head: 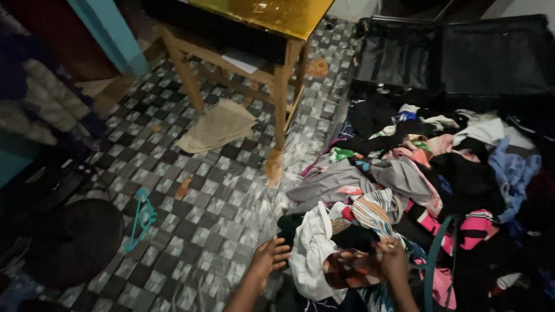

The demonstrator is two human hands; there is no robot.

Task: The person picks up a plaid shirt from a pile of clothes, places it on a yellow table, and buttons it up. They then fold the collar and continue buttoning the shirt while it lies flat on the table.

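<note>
Two hands reached in from the bottom edge of the frame, and we saw them working at the near end of a big heap of clothes (416, 179) that filled the lower right. Our right hand (393, 257) was closed on a patterned orange-and-dark cloth (350, 268), pinching its upper edge at the bottom centre-right. Our left hand (269, 255) hovered just left of that, fingers spread and holding nothing, close beside a white garment (309, 248) at the edge of the heap. A striped piece (373, 214) lay just above the cloth we held, and a pink-and-black striped garment (474, 222) sat farther right. A teal strap (435, 254) ran down past our right wrist.

Behind the heap, in the upper right, an open black suitcase (462, 55) lay on the checkered floor (219, 196). A wooden desk (272, 23) with a glossy yellow top stood at the upper centre, with a tan cloth (218, 126) lying under it. A teal hanger (141, 218) lay on the tiles at the lower left, near a dark round object (75, 240) we could not make out.
</note>
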